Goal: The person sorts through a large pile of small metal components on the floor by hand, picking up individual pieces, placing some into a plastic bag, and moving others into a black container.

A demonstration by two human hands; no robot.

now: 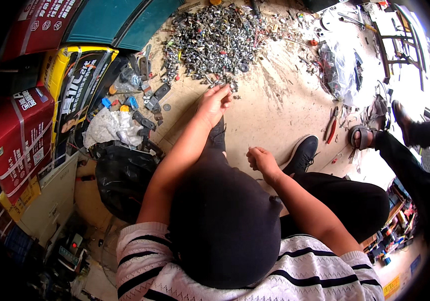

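Note:
A large heap of small metal hardware point(215, 45), screws, nuts and mixed bits by their look, lies on the floor at the top middle. My left hand point(217, 103) is at the heap's near edge, fingers bent close together over a few small metal pieces; whether it grips one is hidden. My right hand point(261, 160) hovers lower and to the right, beside my dark shoe point(305, 150), its fingers curled with thumb and forefinger together. Something thin and tiny seems to stick up from those fingertips, too small to name.
Boxes point(23, 131) and a white rag point(113, 128) are at left, near a black bag point(124, 177). Red-handled pliers point(331, 129), clear plastic wrapping point(341, 75) and another person's sandalled foot point(361, 137) are at right. Wrenches point(354, 20) lie at upper right.

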